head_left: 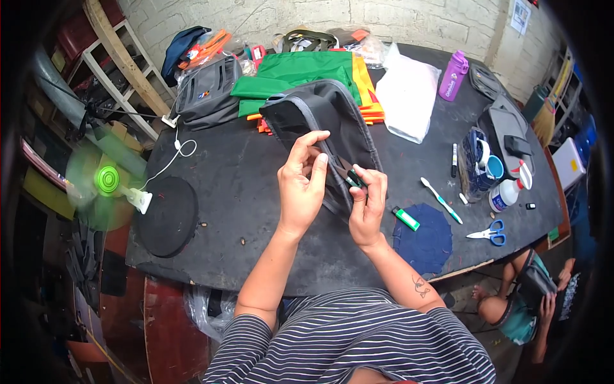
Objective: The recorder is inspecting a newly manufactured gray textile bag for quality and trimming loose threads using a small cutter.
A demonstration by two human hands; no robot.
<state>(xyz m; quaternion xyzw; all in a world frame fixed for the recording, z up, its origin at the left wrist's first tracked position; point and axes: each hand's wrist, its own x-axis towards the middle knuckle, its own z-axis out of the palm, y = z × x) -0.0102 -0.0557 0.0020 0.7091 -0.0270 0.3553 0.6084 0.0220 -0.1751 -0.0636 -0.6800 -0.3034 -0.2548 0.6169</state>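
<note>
A black fabric bag [342, 105] with grey binding along its edges stands tilted over the middle of the table. My left hand [302, 185] is at its near bound edge, fingers curled around it and thumb up. My right hand [369, 211] is closed around small thread snips [353, 179] with dark green handles. Their blades point toward the bag's edge, between my two hands. Part of the snips is hidden by my fingers.
Green fabric [300, 70] and a grey backpack [208, 93] lie behind. To the right are a green lighter [405, 219], toothbrush [441, 200], scissors [489, 234], spray bottle [508, 192] and purple bottle [453, 77]. A fan [107, 181] spins at left; another person [518, 297] sits lower right.
</note>
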